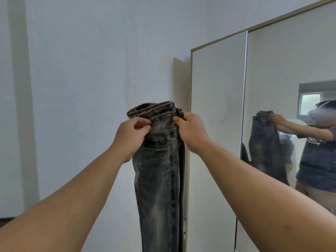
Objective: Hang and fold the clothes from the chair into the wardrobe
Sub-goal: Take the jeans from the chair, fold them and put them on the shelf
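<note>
A pair of faded dark grey jeans (pixel 160 171) hangs straight down in front of me, folded lengthwise, waistband at the top. My left hand (pixel 131 137) pinches the waistband at its left side. My right hand (pixel 190 131) grips the waistband at its right side. Both arms are stretched forward at chest height. The wardrobe (pixel 218 124) stands just right of the jeans, its sliding doors closed. The legs' lower ends run out of view at the bottom.
A plain pale wall (pixel 91 88) fills the left and middle. The wardrobe's right door is a mirror (pixel 291 79) that reflects me holding the jeans. A dark strip of floor or skirting (pixel 5 220) shows at the far left bottom.
</note>
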